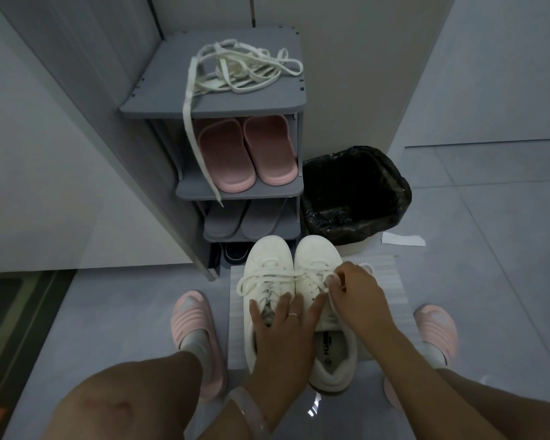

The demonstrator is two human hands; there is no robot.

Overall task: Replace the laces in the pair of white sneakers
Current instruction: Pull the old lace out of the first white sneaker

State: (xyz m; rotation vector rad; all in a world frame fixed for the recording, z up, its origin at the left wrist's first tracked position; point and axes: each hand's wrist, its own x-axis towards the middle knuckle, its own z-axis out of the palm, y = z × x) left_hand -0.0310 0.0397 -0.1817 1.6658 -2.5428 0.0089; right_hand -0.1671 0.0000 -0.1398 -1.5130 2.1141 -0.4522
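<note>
Two white sneakers stand side by side on a white sheet (391,281) on the floor, toes pointing away from me. My left hand (281,331) lies flat with spread fingers across the tongues of the left sneaker (269,258) and the right sneaker (318,252). My right hand (356,293) pinches the white lace (332,277) of the right sneaker near its upper eyelets. The left sneaker's lace (254,279) lies in loose loops. A tangle of loose white laces (238,69) sits on top of the grey shoe rack (267,100), one end hanging down its front.
The rack holds pink slippers (245,150), grey slippers (235,222) and a dark shoe at the bottom. A bin with a black bag (356,192) stands right of it, a paper scrap (402,239) beside it. My feet in pink slippers (194,328) flank the sheet. A grey wall panel is on the left.
</note>
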